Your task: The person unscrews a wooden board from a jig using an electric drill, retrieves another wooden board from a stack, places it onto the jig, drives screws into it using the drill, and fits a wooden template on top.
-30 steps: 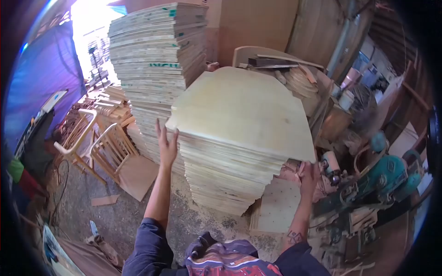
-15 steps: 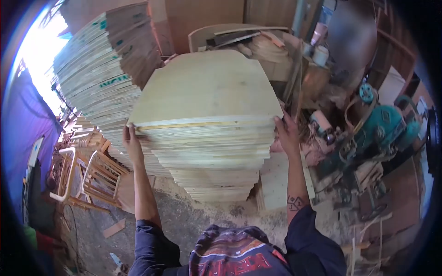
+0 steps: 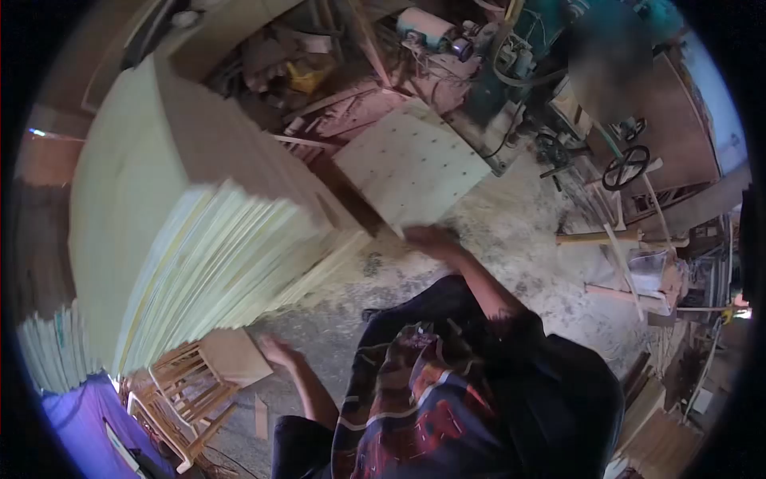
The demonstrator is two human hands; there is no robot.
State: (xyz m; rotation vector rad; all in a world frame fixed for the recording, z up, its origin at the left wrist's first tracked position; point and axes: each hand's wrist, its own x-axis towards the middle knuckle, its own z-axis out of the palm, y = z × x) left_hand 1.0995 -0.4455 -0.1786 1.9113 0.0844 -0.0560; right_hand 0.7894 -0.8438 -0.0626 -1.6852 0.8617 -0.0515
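A tall stack of pale plywood sheets [image 3: 124, 184] fills the left side, its layered edges facing me. My left hand [image 3: 279, 351] is off the stack, below its lower edge and beside a brown board [image 3: 234, 355]. The fingers look loosely stretched, though blurred, with nothing seen in them. My right hand [image 3: 433, 241] is also away from the stack, just below the near corner of a pale board with rows of dark dots [image 3: 415, 164]. Its blurred fingers extend to the left and appear to hold nothing; whether they touch that board I cannot tell.
Wooden chair frames [image 3: 187, 391] stand at lower left by a purple sheet [image 3: 100, 431]. Upper right has a green machine [image 3: 638, 32] and a black handwheel [image 3: 625, 168]. Wood strips [image 3: 622, 271] lie at right. Dust covers the floor [image 3: 495, 239].
Both hands have let go of the top plywood sheet's edges and dropped lower. My view has turned right and down, so the stack now appears tilted at left.
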